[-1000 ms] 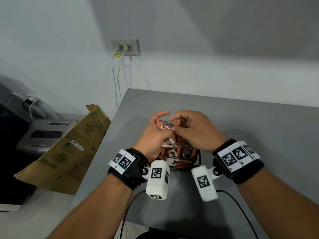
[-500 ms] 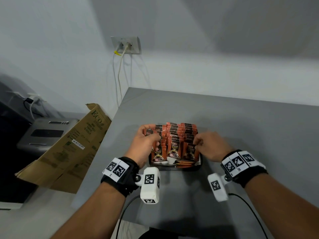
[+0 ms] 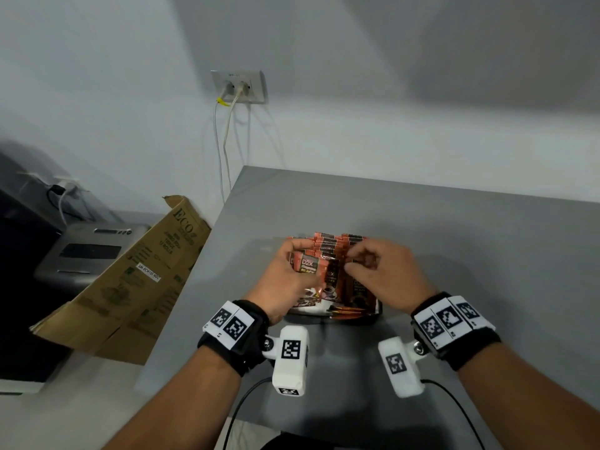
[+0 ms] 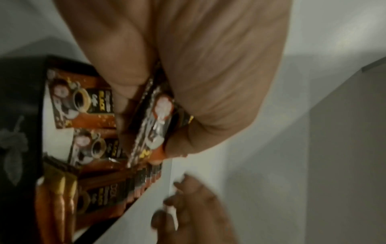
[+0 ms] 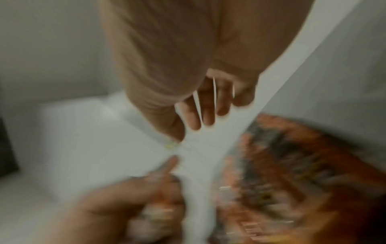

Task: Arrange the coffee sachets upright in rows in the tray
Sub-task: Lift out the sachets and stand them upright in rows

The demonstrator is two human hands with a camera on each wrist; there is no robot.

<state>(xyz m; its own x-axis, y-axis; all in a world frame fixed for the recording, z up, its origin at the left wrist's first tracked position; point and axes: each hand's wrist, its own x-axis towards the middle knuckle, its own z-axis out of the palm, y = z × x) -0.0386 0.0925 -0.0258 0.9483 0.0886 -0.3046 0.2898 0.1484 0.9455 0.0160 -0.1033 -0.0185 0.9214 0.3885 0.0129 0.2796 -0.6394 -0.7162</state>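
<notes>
both hands have risen off the tray (image 3: 378, 309); left hand (image 3: 285, 280) grip clamps upright sachet (image 3: 311, 269), right hand (image 3: 386, 274) grip unclear.

Both forearms reaching forward side by side, each wrist strapped with a black band carrying printed markers and a white camera block. Left hand (image 3: 287, 280) curled, thumb and fingers pinching a coffee sachet (image 3: 313, 271) held slightly tilted. Right hand (image 3: 386, 274) just beside it, palm down, fingers (image 3: 355, 256) bent inward toward the thumb; whether they pinch anything cannot be told.
</notes>
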